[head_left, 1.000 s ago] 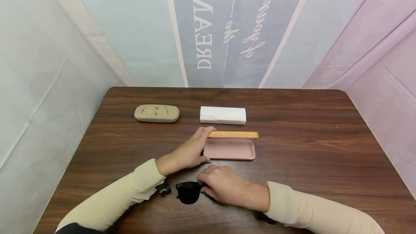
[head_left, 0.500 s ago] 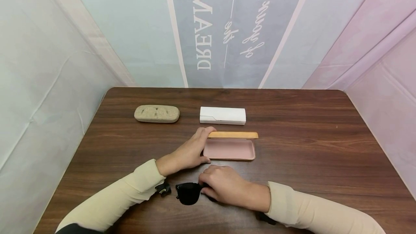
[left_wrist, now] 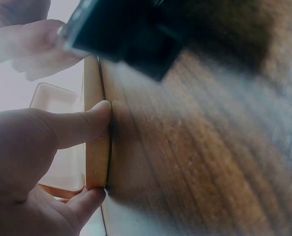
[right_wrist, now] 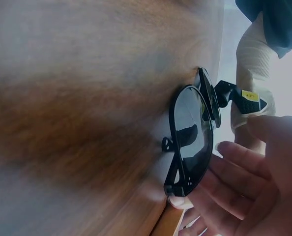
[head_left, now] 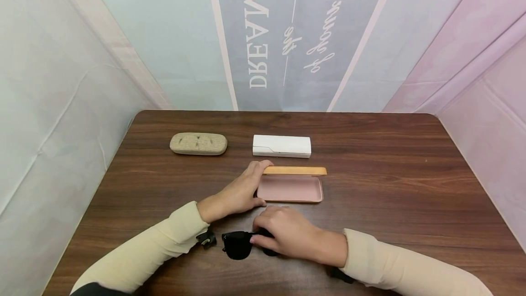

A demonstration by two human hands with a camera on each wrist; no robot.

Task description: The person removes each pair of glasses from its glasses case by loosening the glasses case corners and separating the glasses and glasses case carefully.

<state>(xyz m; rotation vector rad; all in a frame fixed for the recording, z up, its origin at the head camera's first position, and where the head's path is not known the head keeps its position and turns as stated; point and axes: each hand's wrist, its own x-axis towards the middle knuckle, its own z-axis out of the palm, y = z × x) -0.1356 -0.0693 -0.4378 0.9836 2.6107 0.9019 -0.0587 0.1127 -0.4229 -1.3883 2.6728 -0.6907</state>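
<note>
**My left hand (head_left: pixel 242 190) on the pink-lined case (head_left: pixel 291 189), my right hand (head_left: pixel 287 233) around the sunglasses (head_left: pixel 237 245)**

I grip the left end of the pink-lined case, thumb on its near wall and fingers reaching to the far side, where the orange lid (head_left: pixel 296 170) stands raised. From the left wrist, I see my thumb laid across the near wall and a fingertip at the corner.

The black sunglasses are nearer to me than the case, with their left lens out past my right thumb. My right thumb crosses the inner edge of that lens, and my fingers bend over the far side, partly hiding the other lens. The right wrist view shows my fingers slightly apart behind the dark frame; I cannot tell whether they pinch it. Nor can I tell if the frame touches the brown table (head_left: pixel 394 172).

Farther off, a white case (head_left: pixel 281 146) lies closed just beyond the raised lid, and a beige case (head_left: pixel 198 144) lies closed to its left, the two well apart. Behind the far edge of the table hangs a backdrop (head_left: pixel 185 35) with pale lettering that reads backwards.

My cream sleeves come in from the near left and near right, and a small black device (head_left: pixel 206 240) sits at my left wrist, just left of the sunglasses.
</note>
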